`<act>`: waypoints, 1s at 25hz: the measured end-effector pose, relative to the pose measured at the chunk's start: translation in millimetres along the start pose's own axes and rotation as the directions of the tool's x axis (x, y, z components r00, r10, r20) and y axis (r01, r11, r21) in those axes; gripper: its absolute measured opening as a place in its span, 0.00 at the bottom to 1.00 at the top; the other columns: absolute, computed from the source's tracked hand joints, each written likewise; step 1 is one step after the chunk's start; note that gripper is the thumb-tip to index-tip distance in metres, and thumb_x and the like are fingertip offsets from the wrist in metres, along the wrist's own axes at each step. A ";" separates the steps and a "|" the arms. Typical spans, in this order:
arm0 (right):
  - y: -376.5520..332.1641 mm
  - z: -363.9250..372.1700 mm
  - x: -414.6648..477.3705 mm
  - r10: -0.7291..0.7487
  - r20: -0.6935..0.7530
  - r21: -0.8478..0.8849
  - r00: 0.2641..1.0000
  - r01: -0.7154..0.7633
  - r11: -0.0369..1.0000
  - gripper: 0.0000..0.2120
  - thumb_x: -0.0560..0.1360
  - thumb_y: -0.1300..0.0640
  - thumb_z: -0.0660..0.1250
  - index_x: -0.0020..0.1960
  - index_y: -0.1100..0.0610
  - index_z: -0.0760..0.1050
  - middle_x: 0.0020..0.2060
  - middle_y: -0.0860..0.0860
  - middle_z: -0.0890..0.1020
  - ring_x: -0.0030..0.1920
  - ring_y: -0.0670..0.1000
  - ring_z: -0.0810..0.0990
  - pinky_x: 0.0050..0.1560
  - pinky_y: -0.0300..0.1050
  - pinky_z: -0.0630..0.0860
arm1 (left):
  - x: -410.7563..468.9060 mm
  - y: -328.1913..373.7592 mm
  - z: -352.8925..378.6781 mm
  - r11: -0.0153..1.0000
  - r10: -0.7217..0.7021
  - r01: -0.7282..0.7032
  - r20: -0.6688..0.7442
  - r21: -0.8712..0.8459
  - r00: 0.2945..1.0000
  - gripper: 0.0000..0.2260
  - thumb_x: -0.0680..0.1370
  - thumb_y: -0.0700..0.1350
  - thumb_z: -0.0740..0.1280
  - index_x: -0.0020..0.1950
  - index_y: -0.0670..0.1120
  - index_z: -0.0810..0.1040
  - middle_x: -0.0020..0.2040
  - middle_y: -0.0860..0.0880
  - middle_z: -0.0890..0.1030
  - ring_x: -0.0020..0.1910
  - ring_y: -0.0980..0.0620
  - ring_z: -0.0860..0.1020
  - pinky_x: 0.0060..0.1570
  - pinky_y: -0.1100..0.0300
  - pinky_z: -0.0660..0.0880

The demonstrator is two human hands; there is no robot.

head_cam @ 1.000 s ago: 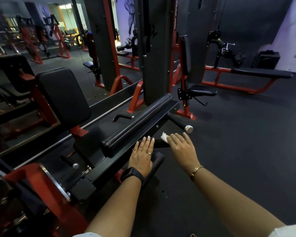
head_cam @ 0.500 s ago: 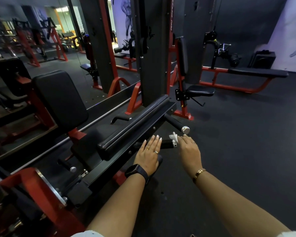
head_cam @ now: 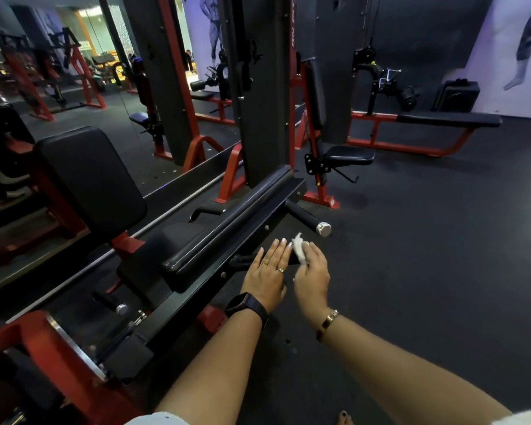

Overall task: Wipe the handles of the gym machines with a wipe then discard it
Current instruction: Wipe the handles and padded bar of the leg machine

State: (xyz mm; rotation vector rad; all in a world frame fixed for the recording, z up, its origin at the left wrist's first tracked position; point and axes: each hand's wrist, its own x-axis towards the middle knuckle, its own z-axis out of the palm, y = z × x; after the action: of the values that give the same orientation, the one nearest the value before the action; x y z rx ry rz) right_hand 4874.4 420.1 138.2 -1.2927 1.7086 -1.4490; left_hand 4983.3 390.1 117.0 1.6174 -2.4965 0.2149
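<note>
My right hand (head_cam: 311, 276) grips a crumpled white wipe (head_cam: 298, 248) around a short black handle (head_cam: 242, 259) that sticks out from the side of a black and red gym machine (head_cam: 203, 271); most of that handle is hidden under my hands. With its fingers straight, my left hand (head_cam: 269, 271) rests flat on the same handle right beside the wipe. A longer black handle with a chrome end cap (head_cam: 308, 217) juts out just beyond my hands. Another small black handle (head_cam: 204, 211) shows on the machine's far side.
The machine has a long black pad (head_cam: 227, 219) and a black backrest (head_cam: 92, 179) to my left. A mirror wall (head_cam: 74, 72) runs behind it. A seat on a red frame (head_cam: 347, 156) and a flat bench (head_cam: 448, 119) stand further back. Dark rubber floor (head_cam: 426, 256) spreads right.
My right hand slid with the wipe along the short handle toward my left hand, and the two hands now lie side by side. The left hand stayed flat on the handle.
</note>
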 end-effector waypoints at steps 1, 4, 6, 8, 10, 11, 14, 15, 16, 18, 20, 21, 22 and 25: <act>-2.4 2.8 6.1 -0.033 0.032 -0.040 0.999 0.034 0.999 0.21 0.77 0.69 0.56 0.68 0.57 0.71 0.69 0.52 0.68 0.70 0.51 0.66 0.70 0.47 0.65 | -0.2 -0.9 0.0 1.000 0.009 -0.009 0.002 0.000 1.000 0.39 0.78 0.48 0.62 0.74 0.49 0.33 0.78 0.51 0.40 0.73 0.56 0.33 0.71 0.57 0.33; -11.4 -1.2 30.7 0.092 0.116 -0.019 0.989 -0.091 0.996 0.19 0.77 0.65 0.57 0.67 0.58 0.72 0.66 0.55 0.72 0.65 0.55 0.72 0.66 0.53 0.69 | -3.2 -3.4 -0.6 1.000 0.016 -0.016 -0.002 -0.016 1.000 0.39 0.78 0.47 0.62 0.75 0.50 0.34 0.78 0.52 0.42 0.73 0.56 0.34 0.71 0.58 0.32; -8.5 -6.9 32.2 0.180 0.069 0.045 0.981 -0.183 0.982 0.17 0.78 0.62 0.57 0.63 0.53 0.74 0.62 0.54 0.75 0.61 0.54 0.75 0.59 0.48 0.74 | -3.6 -4.7 -0.9 0.999 0.026 -0.026 0.005 -0.030 1.000 0.40 0.77 0.46 0.63 0.75 0.50 0.34 0.79 0.51 0.43 0.74 0.56 0.35 0.71 0.58 0.33; -3.5 -3.4 16.1 0.156 0.003 0.059 0.988 -0.156 0.986 0.18 0.77 0.63 0.57 0.63 0.49 0.75 0.62 0.52 0.77 0.59 0.51 0.76 0.53 0.41 0.75 | -5.0 -6.7 -0.2 0.999 0.032 -0.032 0.003 -0.034 0.999 0.40 0.77 0.46 0.63 0.75 0.50 0.34 0.79 0.51 0.43 0.75 0.56 0.36 0.72 0.58 0.34; -4.9 5.6 6.2 0.103 0.003 0.045 0.995 -0.103 0.994 0.22 0.76 0.65 0.58 0.69 0.54 0.70 0.69 0.53 0.70 0.66 0.51 0.70 0.64 0.43 0.70 | -5.7 -8.4 0.5 0.999 0.036 -0.036 -0.002 -0.033 0.999 0.39 0.77 0.45 0.62 0.75 0.50 0.35 0.78 0.52 0.42 0.76 0.55 0.38 0.72 0.59 0.33; -6.2 8.4 9.0 0.080 0.033 0.008 0.996 -0.081 0.997 0.23 0.76 0.65 0.59 0.70 0.56 0.68 0.71 0.53 0.67 0.69 0.52 0.66 0.67 0.43 0.65 | -5.7 -8.6 1.0 0.999 0.037 -0.037 0.000 -0.031 0.999 0.39 0.77 0.45 0.62 0.75 0.51 0.35 0.78 0.52 0.41 0.75 0.55 0.37 0.71 0.59 0.32; -8.2 1.6 28.8 0.076 0.179 -0.069 0.981 -0.065 0.996 0.25 0.75 0.61 0.63 0.71 0.56 0.65 0.68 0.54 0.66 0.67 0.53 0.67 0.64 0.41 0.65 | -7.1 -6.8 3.1 1.000 0.021 -0.021 0.007 -0.014 1.000 0.41 0.77 0.46 0.63 0.74 0.51 0.32 0.78 0.51 0.41 0.74 0.55 0.35 0.70 0.58 0.30; -7.7 -2.8 30.7 0.107 0.188 -0.054 0.976 -0.098 0.994 0.26 0.74 0.61 0.64 0.71 0.55 0.65 0.66 0.53 0.68 0.65 0.52 0.69 0.62 0.41 0.68 | -7.0 -6.4 2.9 1.000 0.014 -0.013 0.007 -0.015 1.000 0.41 0.77 0.46 0.63 0.75 0.51 0.33 0.78 0.51 0.41 0.75 0.55 0.35 0.70 0.58 0.31; -6.8 -5.8 28.2 0.127 0.169 -0.032 0.977 -0.124 0.992 0.25 0.73 0.61 0.64 0.70 0.53 0.66 0.65 0.52 0.69 0.63 0.50 0.70 0.58 0.39 0.69 | -6.8 -5.9 2.7 1.000 0.006 -0.006 0.009 -0.027 1.000 0.40 0.77 0.46 0.63 0.75 0.50 0.34 0.78 0.51 0.42 0.75 0.55 0.36 0.71 0.57 0.32; -3.3 -4.6 11.4 0.076 0.102 -0.024 0.992 -0.074 0.997 0.26 0.73 0.64 0.63 0.69 0.51 0.67 0.66 0.51 0.69 0.62 0.45 0.70 0.56 0.31 0.68 | -6.6 -3.9 3.5 0.999 -0.009 0.010 0.019 -0.052 1.000 0.40 0.76 0.46 0.64 0.76 0.50 0.36 0.78 0.50 0.43 0.75 0.54 0.37 0.71 0.56 0.33; -3.0 3.9 -1.7 -0.059 0.120 -0.135 0.991 0.076 0.988 0.27 0.73 0.67 0.60 0.72 0.56 0.64 0.71 0.53 0.64 0.70 0.48 0.62 0.67 0.36 0.63 | -6.0 -2.9 5.1 1.000 -0.011 0.012 0.025 -0.019 1.000 0.40 0.77 0.49 0.63 0.75 0.49 0.35 0.78 0.50 0.41 0.74 0.54 0.33 0.70 0.56 0.31; -3.7 7.1 0.6 -0.126 0.151 -0.203 0.980 0.155 0.967 0.26 0.74 0.67 0.60 0.72 0.58 0.64 0.72 0.53 0.64 0.73 0.50 0.58 0.72 0.42 0.59 | -5.5 -3.3 6.3 1.000 -0.004 0.003 0.029 0.007 1.000 0.39 0.78 0.50 0.61 0.75 0.49 0.34 0.78 0.50 0.39 0.73 0.54 0.31 0.70 0.56 0.29; -6.6 7.5 7.0 -0.174 0.186 -0.269 0.967 0.220 0.938 0.23 0.75 0.66 0.59 0.70 0.59 0.66 0.70 0.54 0.66 0.74 0.52 0.58 0.73 0.46 0.58 | -5.2 -4.6 7.1 1.000 0.003 -0.004 0.037 0.015 0.999 0.38 0.79 0.51 0.61 0.75 0.49 0.34 0.78 0.51 0.39 0.72 0.54 0.29 0.69 0.57 0.28; -12.5 -1.0 26.5 -0.226 0.254 -0.517 0.940 0.330 0.790 0.18 0.75 0.59 0.58 0.65 0.58 0.71 0.62 0.54 0.73 0.66 0.55 0.68 0.69 0.49 0.63 | -8.3 -8.1 3.8 0.997 -0.044 0.046 0.039 -0.064 0.998 0.39 0.77 0.48 0.63 0.75 0.56 0.36 0.77 0.54 0.37 0.73 0.53 0.29 0.71 0.57 0.30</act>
State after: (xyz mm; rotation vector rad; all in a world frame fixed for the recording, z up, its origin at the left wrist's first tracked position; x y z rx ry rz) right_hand 4867.2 397.0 154.8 -1.9953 1.9495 -0.9524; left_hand 4993.9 393.4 111.7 1.6650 -2.4638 0.0975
